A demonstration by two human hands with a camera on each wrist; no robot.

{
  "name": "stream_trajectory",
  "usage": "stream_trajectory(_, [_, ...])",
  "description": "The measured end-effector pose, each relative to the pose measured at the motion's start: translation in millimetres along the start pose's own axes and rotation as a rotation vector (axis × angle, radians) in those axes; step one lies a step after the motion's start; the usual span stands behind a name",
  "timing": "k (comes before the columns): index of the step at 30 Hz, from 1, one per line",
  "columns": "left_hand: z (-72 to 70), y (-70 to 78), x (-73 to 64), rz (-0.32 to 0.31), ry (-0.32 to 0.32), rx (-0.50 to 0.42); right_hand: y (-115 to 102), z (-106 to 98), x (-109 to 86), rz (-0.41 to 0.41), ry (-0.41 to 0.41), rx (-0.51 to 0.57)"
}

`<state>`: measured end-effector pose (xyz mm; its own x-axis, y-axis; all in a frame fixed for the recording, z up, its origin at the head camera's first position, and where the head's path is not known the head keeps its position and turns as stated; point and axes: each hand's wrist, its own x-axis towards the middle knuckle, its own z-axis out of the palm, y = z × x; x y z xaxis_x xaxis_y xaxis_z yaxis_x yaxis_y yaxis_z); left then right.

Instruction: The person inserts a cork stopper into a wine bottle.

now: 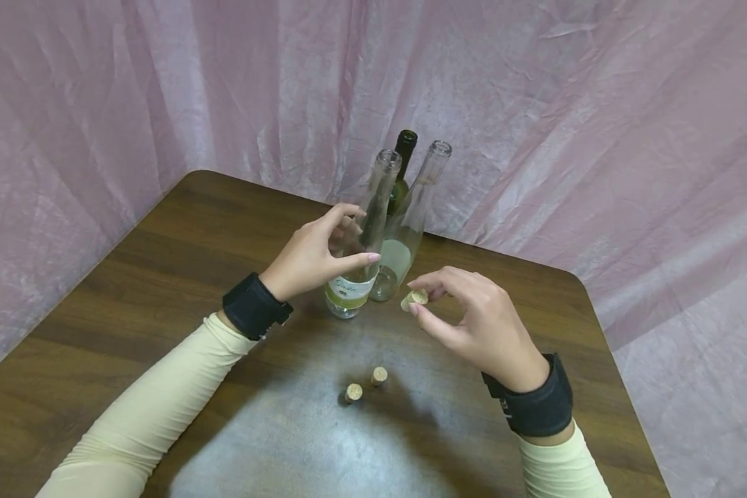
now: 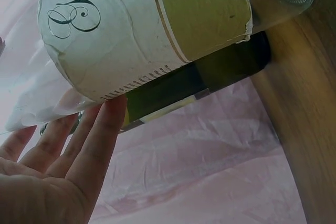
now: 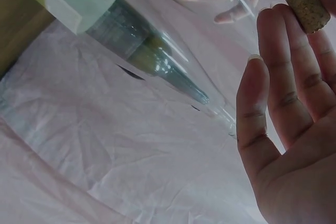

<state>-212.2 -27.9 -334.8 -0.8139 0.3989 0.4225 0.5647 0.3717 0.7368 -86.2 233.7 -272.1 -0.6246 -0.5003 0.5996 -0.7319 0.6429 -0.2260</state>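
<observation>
Pinched between the thumb and fingers of my right hand is a cork, held tilted; the right wrist view shows its speckled side. My left hand is at the front clear glass bottle, which has a white and yellow-green label. Its thumb overlaps the bottle's front, and its fingers are spread beside the glass, fairly straight. In the left wrist view the fingers lie right at the label's edge. Two more corks, a left one and a right one, stand on the table.
Behind the front bottle stand another clear bottle with a pale label and a dark green bottle. All three have uncovered mouths. The wooden table ends at a pink curtain hanging behind it.
</observation>
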Motion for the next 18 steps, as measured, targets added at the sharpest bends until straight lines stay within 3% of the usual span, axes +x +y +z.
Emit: stream_trajectory(18, [4.0,6.3,-5.5,0.048,-0.020,-0.008,4,-16,26.1,0.018,0.072,0.041])
